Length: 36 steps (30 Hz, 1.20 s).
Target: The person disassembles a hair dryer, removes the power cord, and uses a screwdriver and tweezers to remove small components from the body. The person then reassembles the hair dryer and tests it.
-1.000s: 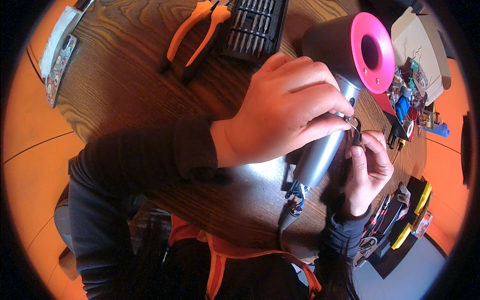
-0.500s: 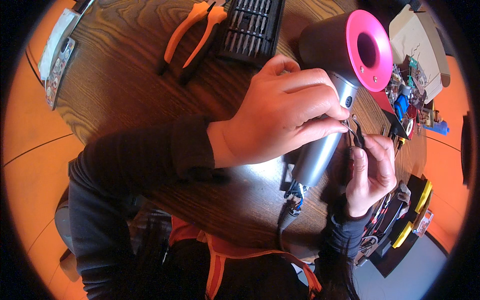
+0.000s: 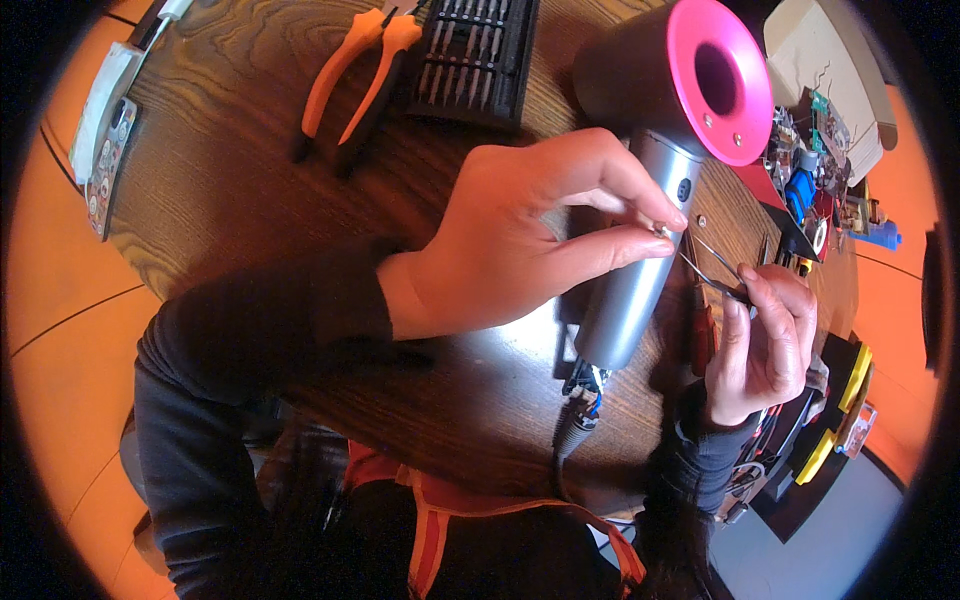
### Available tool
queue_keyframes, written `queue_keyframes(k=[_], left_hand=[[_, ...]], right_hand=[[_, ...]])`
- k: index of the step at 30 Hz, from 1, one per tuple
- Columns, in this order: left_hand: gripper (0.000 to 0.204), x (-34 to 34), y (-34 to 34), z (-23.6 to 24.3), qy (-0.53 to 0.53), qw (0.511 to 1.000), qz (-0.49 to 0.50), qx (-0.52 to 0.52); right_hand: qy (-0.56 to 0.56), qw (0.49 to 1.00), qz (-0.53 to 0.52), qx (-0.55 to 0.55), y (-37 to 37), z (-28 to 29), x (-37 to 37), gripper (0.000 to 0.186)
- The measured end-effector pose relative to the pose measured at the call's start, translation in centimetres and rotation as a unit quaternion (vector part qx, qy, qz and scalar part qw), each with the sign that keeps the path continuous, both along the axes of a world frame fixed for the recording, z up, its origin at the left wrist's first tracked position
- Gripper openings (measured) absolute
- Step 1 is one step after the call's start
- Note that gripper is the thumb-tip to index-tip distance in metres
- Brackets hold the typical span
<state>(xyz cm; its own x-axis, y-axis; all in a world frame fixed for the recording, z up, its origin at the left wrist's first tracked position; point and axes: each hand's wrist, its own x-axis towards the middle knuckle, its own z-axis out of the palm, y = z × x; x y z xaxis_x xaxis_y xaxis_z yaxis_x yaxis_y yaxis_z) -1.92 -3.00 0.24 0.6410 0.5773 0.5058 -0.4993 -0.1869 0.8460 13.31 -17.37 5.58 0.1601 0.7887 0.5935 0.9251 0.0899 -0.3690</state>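
A hair dryer (image 3: 628, 300) with a grey handle and a pink-rimmed head lies on the table, wires showing at the handle's lower end. Over the handle, my left hand (image 3: 500, 235) pinches a tiny shiny metal piece (image 3: 661, 230) between thumb and forefinger; its exact kind is too small to tell. My right hand (image 3: 765, 345), to the right of the handle, holds dark tweezers (image 3: 733, 291), their thin tips parted and pointing at my left fingertips. The tips look apart from the piece. Beyond them, a small screw-like bit (image 3: 702, 220) rests on the table.
Orange-handled pliers (image 3: 362, 75) and a black case of screwdriver bits (image 3: 470, 65) lie at the far side. To the right are an open box (image 3: 825, 70), loose electronic parts (image 3: 815, 150) and a red-handled tool (image 3: 704, 335). A patterned phone-like object (image 3: 112, 165) sits far left.
My left fingertips and the tweezers have drawn apart, and the tweezers now show spread tips. The metal piece shows in my left pinch. The whole view has shifted slightly.
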Motion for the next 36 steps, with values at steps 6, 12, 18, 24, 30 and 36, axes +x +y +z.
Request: queue_keyframes(k=[6,12,18,24,30,36], left_hand=[[0.027,-0.7,-0.5,0.1,-0.012,0.996,-0.059,-0.069],[0.022,-1.3,-1.0,0.9,0.035,0.955,-0.121,-0.268],[0.021,-1.3,-0.4,1.3,0.066,0.969,-0.098,-0.218],[0.021,-1.1,-0.3,0.9,0.051,0.981,-0.08,-0.171],[0.021,-1.4,-0.2,0.6,0.077,0.993,-0.069,-0.057],[0.021,-1.1,0.0,0.4,0.047,0.991,-0.098,-0.077]], right_hand=[[-0.092,0.994,0.035,0.04,-0.1,-0.5,-0.4,0.038],[-0.127,0.99,0.033,0.06,-0.2,-0.9,-0.8,0.04],[0.031,0.999,0.0,-0.009,-0.1,-0.5,-0.1,0.028],[0.237,0.969,-0.023,-0.067,-0.3,-0.5,-0.5,0.023],[0.223,0.971,-0.009,-0.086,-0.4,0.3,-1.1,0.024],[0.105,0.992,0.017,-0.073,-0.4,1.3,-2.1,0.024]])
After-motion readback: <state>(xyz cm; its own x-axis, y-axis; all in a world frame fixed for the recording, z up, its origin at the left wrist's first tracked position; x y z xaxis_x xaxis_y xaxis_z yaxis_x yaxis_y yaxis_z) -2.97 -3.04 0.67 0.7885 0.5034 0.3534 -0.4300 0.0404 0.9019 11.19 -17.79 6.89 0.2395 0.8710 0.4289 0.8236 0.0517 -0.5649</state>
